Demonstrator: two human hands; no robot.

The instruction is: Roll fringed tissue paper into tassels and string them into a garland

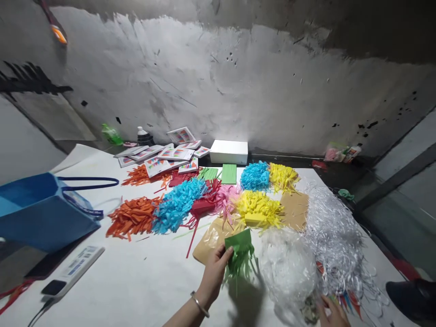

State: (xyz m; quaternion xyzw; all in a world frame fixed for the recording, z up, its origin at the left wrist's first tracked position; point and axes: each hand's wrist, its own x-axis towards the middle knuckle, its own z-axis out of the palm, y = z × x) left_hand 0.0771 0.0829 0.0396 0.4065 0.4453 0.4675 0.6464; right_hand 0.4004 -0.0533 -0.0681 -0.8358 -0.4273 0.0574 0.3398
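Left hand (215, 268), bracelet at the wrist: thumb and fingers pinched on the uncut top band of a green fringed paper piece (240, 254), so the cut strips hang free above the white table cover (143, 281).

Right hand (332, 313), at the lower frame edge: fingertips resting on multicoloured strips beside a clear plastic bag (289, 268); whether it grips anything cannot be told.

Just behind the green piece: brown paper envelope (209, 240), lying flat.

Further back, sorted by colour in separate heaps: yellow fringe (257, 209), pink fringe (225, 195), light-blue fringe (177, 204), orange fringe (131, 218).

To the right: heap of white shredded strips (335, 236).

Far edge: printed card packs (163, 156), white box (229, 151).

Left: blue carrier bag (41, 211), power strip (73, 270).
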